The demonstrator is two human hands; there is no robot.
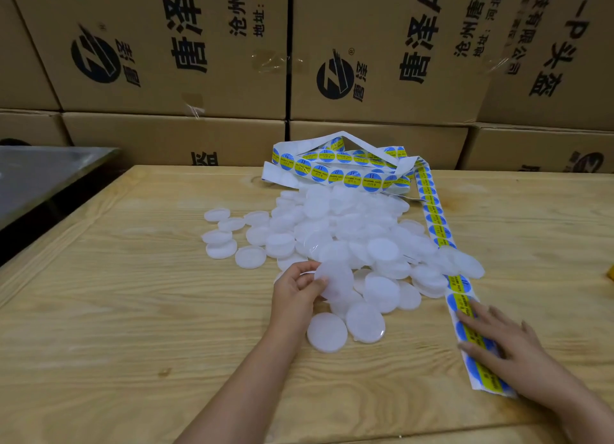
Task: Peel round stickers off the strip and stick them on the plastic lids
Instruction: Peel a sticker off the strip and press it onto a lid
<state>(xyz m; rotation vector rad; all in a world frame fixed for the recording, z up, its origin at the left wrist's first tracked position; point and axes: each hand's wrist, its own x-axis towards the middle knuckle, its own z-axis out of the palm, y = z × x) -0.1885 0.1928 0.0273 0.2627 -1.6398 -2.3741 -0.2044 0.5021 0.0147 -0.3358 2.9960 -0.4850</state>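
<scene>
Lids [349, 231]: translucent white plastic discs, many, in a loose overlapping heap at frame centre. Stragglers lie flat toward centre-left, some rim up. One lid [334, 279] is tilted at the heap's near edge, pinched by the left hand [295, 289], thumb across its face.

Sticker strip [435, 217]: white backing carrying round stickers [372, 180], blue with a yellow band and dark print, set in a single row. It is bundled in loose folds at upper centre, behind the heap. One run leads down the heap's right side, passes under a few lids, and lies flat at lower right. The right hand [508, 347] rests on that end, fingers straight.
</scene>
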